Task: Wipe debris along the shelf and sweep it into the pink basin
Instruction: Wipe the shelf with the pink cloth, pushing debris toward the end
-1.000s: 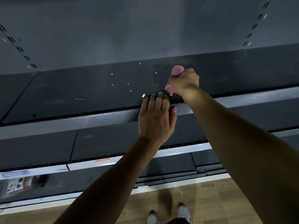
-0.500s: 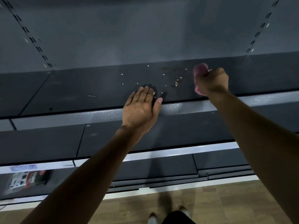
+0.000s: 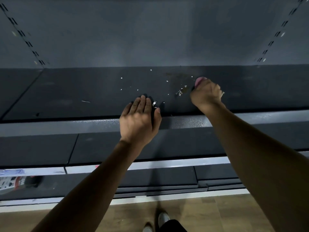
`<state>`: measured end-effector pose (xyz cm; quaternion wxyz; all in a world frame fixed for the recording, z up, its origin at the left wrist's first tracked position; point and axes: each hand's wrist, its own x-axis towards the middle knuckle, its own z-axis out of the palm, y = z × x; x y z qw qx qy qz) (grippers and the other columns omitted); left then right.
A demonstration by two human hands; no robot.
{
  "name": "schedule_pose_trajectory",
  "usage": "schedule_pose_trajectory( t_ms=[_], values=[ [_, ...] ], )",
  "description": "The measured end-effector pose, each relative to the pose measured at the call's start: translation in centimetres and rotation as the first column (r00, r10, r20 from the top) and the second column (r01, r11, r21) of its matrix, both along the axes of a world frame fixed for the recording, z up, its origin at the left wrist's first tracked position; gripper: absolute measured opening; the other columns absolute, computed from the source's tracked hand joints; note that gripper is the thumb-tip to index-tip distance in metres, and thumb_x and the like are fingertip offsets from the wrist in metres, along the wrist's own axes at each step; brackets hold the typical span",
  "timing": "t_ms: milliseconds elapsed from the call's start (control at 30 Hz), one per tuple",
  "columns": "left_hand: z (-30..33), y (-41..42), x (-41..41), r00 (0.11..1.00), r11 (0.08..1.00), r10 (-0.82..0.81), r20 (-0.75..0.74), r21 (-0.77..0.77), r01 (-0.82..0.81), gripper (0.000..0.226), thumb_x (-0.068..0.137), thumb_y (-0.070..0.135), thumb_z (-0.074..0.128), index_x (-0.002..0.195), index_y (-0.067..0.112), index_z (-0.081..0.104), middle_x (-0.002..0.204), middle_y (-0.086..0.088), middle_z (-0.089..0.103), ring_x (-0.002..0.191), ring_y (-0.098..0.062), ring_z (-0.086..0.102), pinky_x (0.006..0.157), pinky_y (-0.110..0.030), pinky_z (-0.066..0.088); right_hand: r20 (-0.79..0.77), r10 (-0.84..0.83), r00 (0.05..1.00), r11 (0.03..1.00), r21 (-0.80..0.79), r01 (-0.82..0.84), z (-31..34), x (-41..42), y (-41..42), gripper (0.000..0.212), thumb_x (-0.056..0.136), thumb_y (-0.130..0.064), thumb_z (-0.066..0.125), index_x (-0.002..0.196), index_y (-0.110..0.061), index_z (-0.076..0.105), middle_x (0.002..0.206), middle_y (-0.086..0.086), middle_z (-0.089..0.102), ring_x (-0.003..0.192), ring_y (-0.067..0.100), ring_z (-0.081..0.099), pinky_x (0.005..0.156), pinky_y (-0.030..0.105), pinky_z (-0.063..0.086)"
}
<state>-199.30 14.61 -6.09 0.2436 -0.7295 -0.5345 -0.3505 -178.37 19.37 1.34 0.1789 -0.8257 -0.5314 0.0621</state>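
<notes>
Pink cloth (image 3: 199,80) is bunched in the right hand (image 3: 206,94) beside crumb debris (image 3: 179,92) on the dark metal shelf (image 3: 66,91); the left hand (image 3: 139,121), fingers straight, cups the near edge, probably to catch.

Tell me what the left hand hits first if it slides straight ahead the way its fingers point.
Probably the small silvery scrap lying by the left hand's fingertips on the shelf. Beyond it lie scattered white crumbs, then the back panel. Whether the hand touches the shelf is unclear.
</notes>
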Motion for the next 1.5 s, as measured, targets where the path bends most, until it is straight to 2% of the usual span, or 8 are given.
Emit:
schedule_pose_trajectory(
  t_ms=[200,433,667,800,933,1167,1267,1500],
  values=[
    [0.0,0.0,0.1,1.0,1.0,0.009,-0.001,-0.01,-0.009,0.056,0.102,0.04,0.031,0.118,0.005,0.072,0.125,-0.013,0.068,0.116,-0.026,0.066,0.096,-0.04,0.052,-0.057,0.102,0.993,0.994,0.03,-0.101,0.4,-1.9,2.0,0.006,0.09,-0.01,0.05,0.095,-0.011,0.053,0.1,0.016,0.064,0.1,0.035,0.059,0.081,0.036,0.051],
    [0.4,-0.3,0.2,1.0,0.999,0.024,-0.016,-0.021,-0.025,0.053,0.101,0.038,0.033,0.116,0.006,0.073,0.125,-0.012,0.069,0.116,-0.024,0.066,0.097,-0.038,0.051,-0.185,0.264,0.947,0.965,0.056,-0.258,0.6,-5.1,2.6,0.013,0.089,-0.015,0.054,0.085,-0.007,0.064,0.089,0.014,0.071,0.088,0.03,0.067,0.085,0.039,0.054],
    [0.7,-0.4,0.2,1.0,1.0,0.018,-0.018,-0.021,-0.018,0.055,0.102,0.038,0.031,0.114,0.007,0.074,0.123,-0.01,0.07,0.114,-0.022,0.067,0.093,-0.037,0.053,-0.461,0.141,0.876,0.982,0.177,-0.065,1.2,-2.0,1.5,0.025,0.092,-0.024,0.054,0.081,-0.007,0.069,0.063,0.001,0.063,0.053,0.009,0.061,0.057,0.019,0.05],
    [0.8,-0.5,0.3,0.999,1.0,0.021,-0.026,-0.022,-0.022,0.056,0.102,0.038,0.029,0.115,0.008,0.074,0.123,-0.009,0.07,0.114,-0.022,0.067,0.092,-0.037,0.053,-0.522,0.09,0.848,0.968,0.248,0.05,1.8,1.4,0.7,0.027,0.091,-0.025,0.054,0.081,-0.007,0.072,0.065,0.003,0.067,0.054,0.009,0.067,0.054,0.019,0.056],
    [0.8,-0.6,0.3,0.999,0.999,0.031,-0.031,-0.015,-0.031,0.054,0.101,0.035,0.03,0.114,0.008,0.074,0.122,-0.008,0.07,0.112,-0.022,0.068,0.091,-0.036,0.053,-0.468,0.008,0.884,0.963,0.243,0.119,1.7,5.5,0.5,0.035,0.093,-0.033,0.052,0.08,-0.007,0.07,0.072,0.009,0.068,0.06,0.016,0.067,0.059,0.024,0.055],
    [0.8,-0.7,0.2,0.999,0.999,0.026,-0.047,-0.038,-0.028,0.052,0.102,0.034,0.031,0.116,0.008,0.073,0.124,-0.008,0.069,0.116,-0.021,0.066,0.092,-0.036,0.052,-0.174,-0.056,0.983,0.992,0.1,0.074,-0.1,6.2,1.4,0.038,0.094,-0.021,0.049,0.122,0.005,0.054,0.125,0.025,0.05,0.109,0.036,0.051,0.091,0.035,0.043],
    [0.9,-0.7,0.2,0.998,0.999,0.029,-0.052,-0.045,-0.031,0.052,0.101,0.034,0.031,0.117,0.008,0.073,0.125,-0.008,0.069,0.117,-0.02,0.066,0.091,-0.035,0.051,-0.14,-0.014,0.99,0.998,0.054,0.022,0.5,5.0,2.3,0.038,0.093,-0.015,0.05,0.124,0.006,0.05,0.128,0.028,0.047,0.121,0.04,0.045,0.105,0.04,0.036],
    [0.8,-0.8,0.3,0.998,0.996,0.055,-0.035,-0.07,-0.057,0.053,0.101,0.035,0.03,0.118,0.011,0.073,0.127,-0.005,0.068,0.118,-0.017,0.065,0.086,-0.032,0.05,-0.024,0.07,0.997,0.998,0.0,-0.07,-0.3,3.7,5.0,0.034,0.086,-0.011,0.046,0.119,-0.004,0.049,0.123,0.023,0.05,0.118,0.038,0.041,0.1,0.042,0.032]
  ],
)
